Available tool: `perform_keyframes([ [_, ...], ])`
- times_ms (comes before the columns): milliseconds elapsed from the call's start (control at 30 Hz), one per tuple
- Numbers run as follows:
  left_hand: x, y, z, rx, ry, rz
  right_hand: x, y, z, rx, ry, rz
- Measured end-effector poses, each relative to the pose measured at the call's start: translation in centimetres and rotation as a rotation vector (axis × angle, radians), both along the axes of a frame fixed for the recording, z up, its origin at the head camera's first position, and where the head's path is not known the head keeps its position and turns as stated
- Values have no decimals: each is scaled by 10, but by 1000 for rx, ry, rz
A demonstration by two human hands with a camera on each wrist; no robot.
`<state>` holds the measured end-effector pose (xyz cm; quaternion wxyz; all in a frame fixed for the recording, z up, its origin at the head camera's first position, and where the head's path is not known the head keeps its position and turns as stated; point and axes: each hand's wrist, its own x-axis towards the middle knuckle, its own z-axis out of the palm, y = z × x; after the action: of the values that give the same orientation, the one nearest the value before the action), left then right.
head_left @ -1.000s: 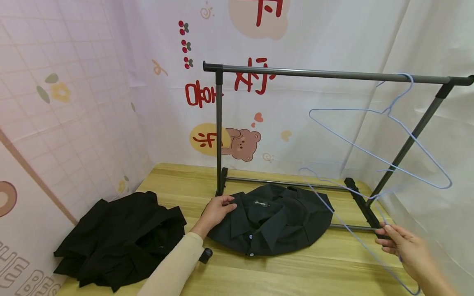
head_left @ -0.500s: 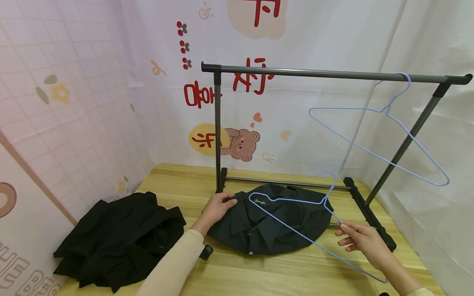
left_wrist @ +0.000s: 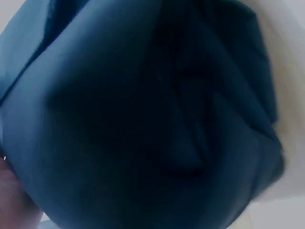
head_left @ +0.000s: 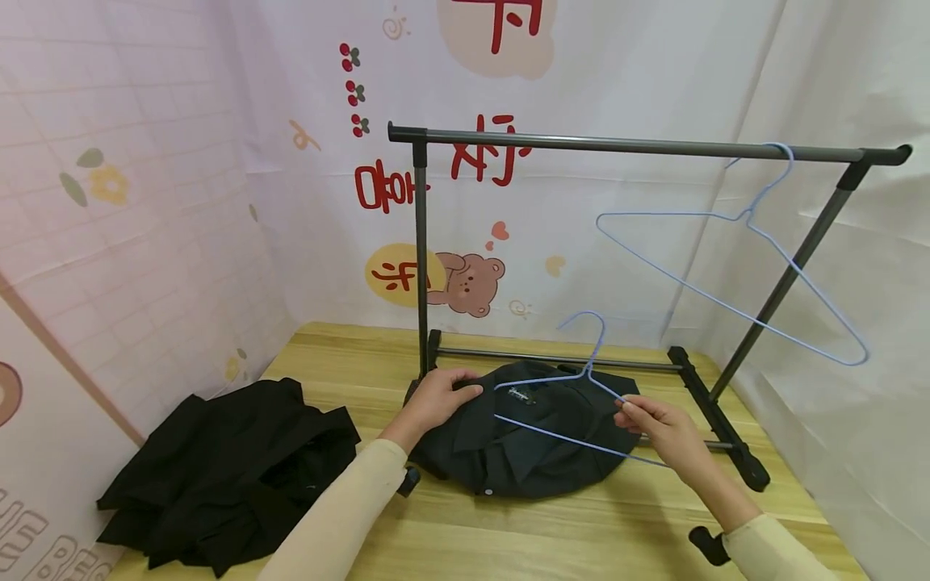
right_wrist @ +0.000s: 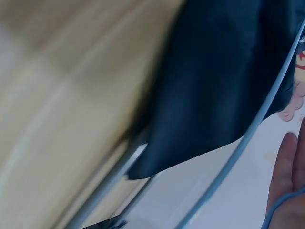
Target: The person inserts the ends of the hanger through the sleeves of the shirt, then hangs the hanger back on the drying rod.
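A dark button-up shirt lies bunched on the table, its collar and neck label facing up. My left hand grips the shirt near the left side of its collar. In the left wrist view dark cloth fills most of the picture, with part of the hand at the lower left. Between thumb and fingers my right hand pinches one shoulder of a blue wire hanger, hook upward. The hanger's far end is hidden behind the left side of the collar. In the right wrist view the hanger wire crosses before the cloth.
A dark metal clothes rack stands over the shirt on the wooden table. Another blue hanger hangs toward the right of its rail. A crumpled black garment lies at the left. Printed cloth backdrops close off the back and sides.
My right hand has carried the hanger leftward from the right side over the shirt, its left end now at the collar. My left hand has stayed on the shirt, shifting slightly right and up.
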<state>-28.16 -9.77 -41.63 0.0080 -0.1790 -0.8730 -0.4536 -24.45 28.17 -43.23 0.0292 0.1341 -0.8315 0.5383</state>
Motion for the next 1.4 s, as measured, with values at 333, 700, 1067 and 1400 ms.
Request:
perform_keyframes([
  [333,5,27,15,43,87,16,-19,-63,17,113,218,9],
  [700,8,41,16,67,226,113,-23,-85,25,240,249,38],
  [1067,16,57,15,91,283,100,-32,-115,30,397,367,131],
  [1400,-10,0,29,-72,-87,-54,-31,-99,30,398,479,114],
])
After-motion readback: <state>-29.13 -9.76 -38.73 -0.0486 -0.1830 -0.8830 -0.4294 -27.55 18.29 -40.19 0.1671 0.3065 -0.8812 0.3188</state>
